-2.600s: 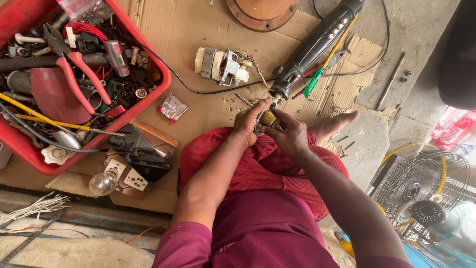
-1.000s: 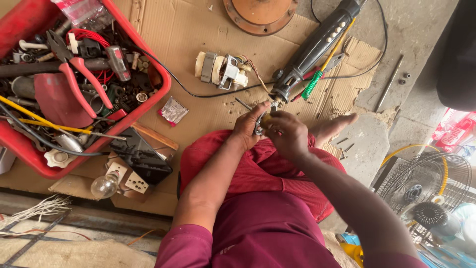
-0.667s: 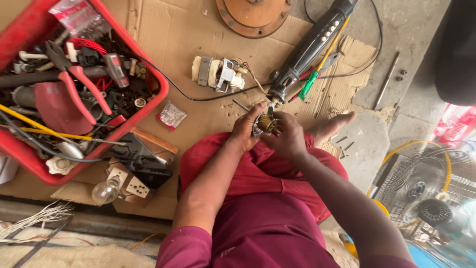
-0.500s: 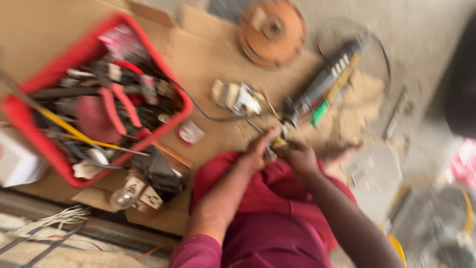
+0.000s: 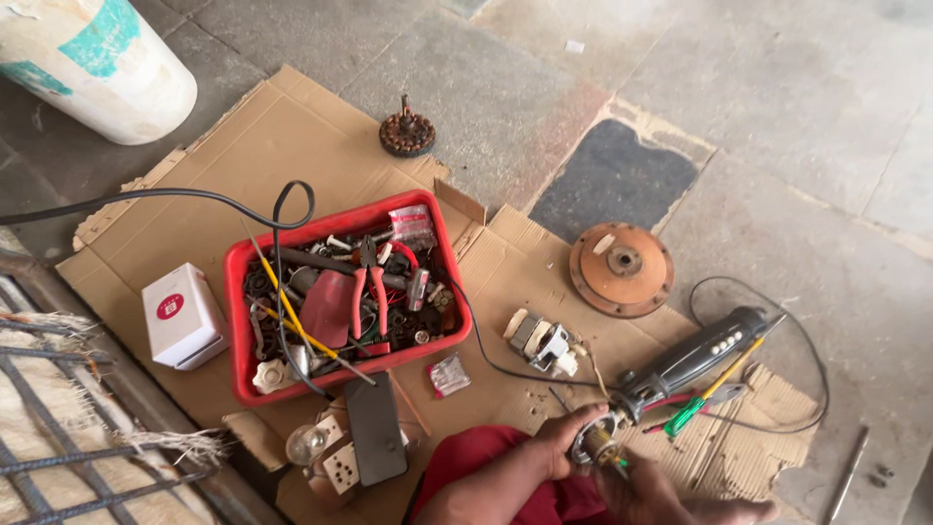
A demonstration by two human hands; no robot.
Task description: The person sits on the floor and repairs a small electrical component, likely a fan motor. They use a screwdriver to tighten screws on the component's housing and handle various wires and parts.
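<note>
A white box (image 5: 183, 316) sits just left of the red tray (image 5: 245, 389), which is full of pliers, wires and small parts; right of the tray lies a small motor part (image 5: 544, 342), beyond it a rusty round disc (image 5: 621, 269); below and right of the tray, the left hand (image 5: 562, 439) and right hand (image 5: 643, 488) both close on a small metal fitting (image 5: 596, 446) at the tip of a black power tool (image 5: 692, 363).

Soft even daylight (sharp); faint shadows
</note>
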